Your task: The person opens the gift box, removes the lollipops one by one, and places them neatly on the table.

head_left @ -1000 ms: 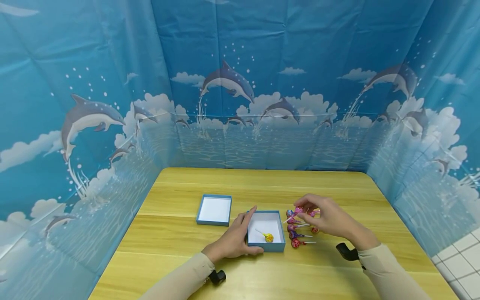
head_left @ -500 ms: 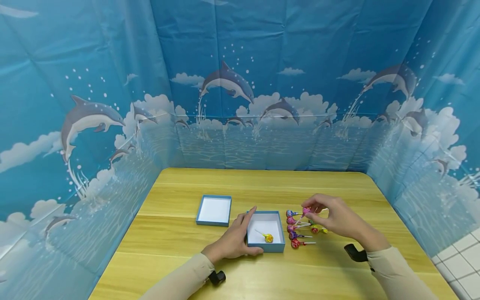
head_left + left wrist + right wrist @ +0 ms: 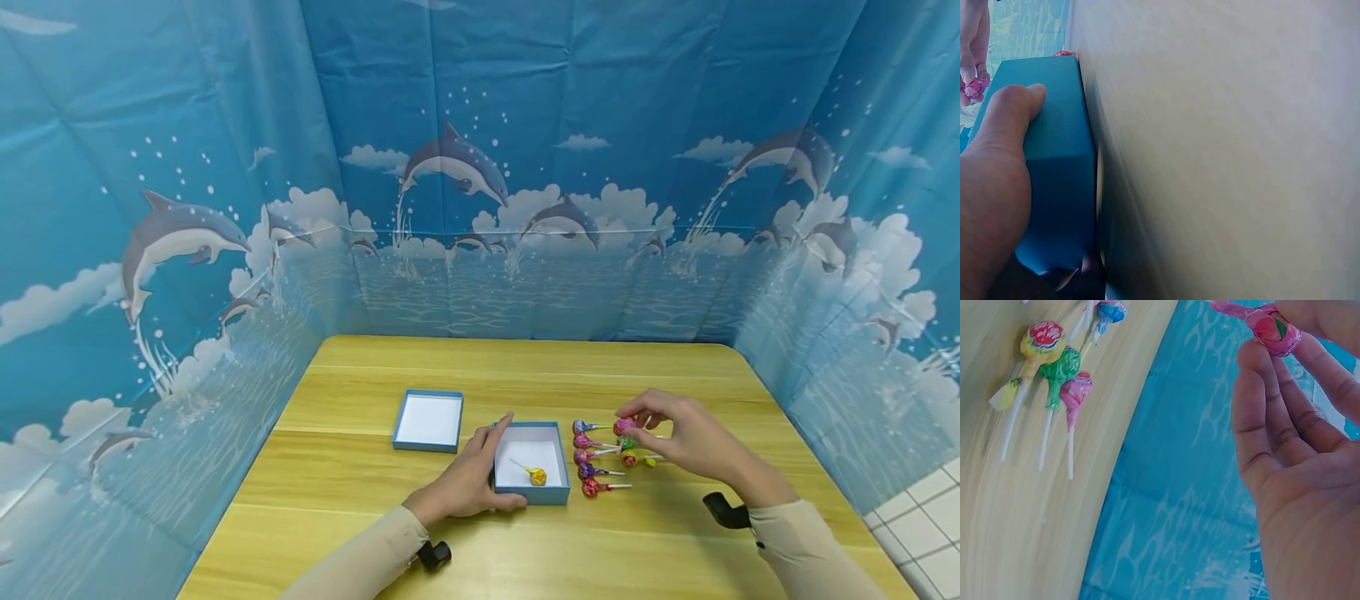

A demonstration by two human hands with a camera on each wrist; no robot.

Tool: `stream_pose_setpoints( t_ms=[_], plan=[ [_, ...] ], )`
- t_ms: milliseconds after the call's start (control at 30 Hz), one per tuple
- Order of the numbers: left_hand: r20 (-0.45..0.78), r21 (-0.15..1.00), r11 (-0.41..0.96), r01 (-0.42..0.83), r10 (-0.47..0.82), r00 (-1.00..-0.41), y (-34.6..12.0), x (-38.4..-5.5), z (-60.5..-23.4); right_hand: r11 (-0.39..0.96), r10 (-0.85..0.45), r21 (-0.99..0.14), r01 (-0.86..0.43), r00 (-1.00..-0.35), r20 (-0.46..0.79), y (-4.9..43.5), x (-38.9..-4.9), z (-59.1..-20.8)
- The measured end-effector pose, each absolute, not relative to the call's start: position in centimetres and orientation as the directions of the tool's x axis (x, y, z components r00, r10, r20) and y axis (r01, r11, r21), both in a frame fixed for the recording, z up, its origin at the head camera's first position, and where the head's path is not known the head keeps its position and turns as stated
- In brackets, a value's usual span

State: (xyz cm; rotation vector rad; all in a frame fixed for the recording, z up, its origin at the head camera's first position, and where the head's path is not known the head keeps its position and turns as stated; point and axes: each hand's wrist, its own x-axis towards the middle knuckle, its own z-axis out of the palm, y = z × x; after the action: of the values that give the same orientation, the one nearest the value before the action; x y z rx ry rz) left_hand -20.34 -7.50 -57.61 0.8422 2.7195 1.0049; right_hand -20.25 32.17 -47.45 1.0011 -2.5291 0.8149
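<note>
My left hand (image 3: 467,479) holds a small blue box (image 3: 542,496) at its left side, the thumb (image 3: 1011,103) pressed on the front wall in the left wrist view. Inside the white interior lies one yellow lollipop (image 3: 537,476). To the right of the box, my right hand (image 3: 690,442) pinches a pink-wrapped lollipop (image 3: 1275,334) by its round head between thumb and fingers. Beneath that hand lie a green lollipop (image 3: 1060,369), a yellow-and-red lollipop (image 3: 1041,340) and another pink lollipop (image 3: 1077,390), sticks pointing right in the head view.
Several wrapped lollipops form a column just right of the box, a red one (image 3: 591,487) nearest me and a blue one (image 3: 581,426) farthest. The blue-edged lid (image 3: 429,419) lies left on the wooden table (image 3: 360,500). A dolphin-print curtain (image 3: 480,167) surrounds the table.
My right hand has moved right with the pink lollipop, away from the column beside the box, uncovering the green and yellow-and-red lollipops. My left hand and the box have stayed put.
</note>
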Motion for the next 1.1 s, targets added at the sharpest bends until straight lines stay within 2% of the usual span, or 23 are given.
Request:
stream_pose_setpoints(
  t_ms=[567,833,1100],
  plan=[
    [0.076,0.635,0.623,0.456,0.537,-0.840,-7.5,-20.4,-57.6,0.660,-0.503,-0.409,-0.630,-0.776,0.381,34.3,-20.2,-48.6],
    [0.073,0.625,0.630,0.461,0.541,-0.838,-7.6,-20.6,-57.9,0.643,-0.524,-0.421,-0.640,-0.769,0.367,34.8,-20.2,-49.6],
    [0.075,0.626,0.628,0.463,0.543,-0.837,-7.6,-20.6,-58.0,0.658,-0.522,-0.471,-0.587,-0.807,0.277,35.0,-20.2,-50.4]
  ],
)
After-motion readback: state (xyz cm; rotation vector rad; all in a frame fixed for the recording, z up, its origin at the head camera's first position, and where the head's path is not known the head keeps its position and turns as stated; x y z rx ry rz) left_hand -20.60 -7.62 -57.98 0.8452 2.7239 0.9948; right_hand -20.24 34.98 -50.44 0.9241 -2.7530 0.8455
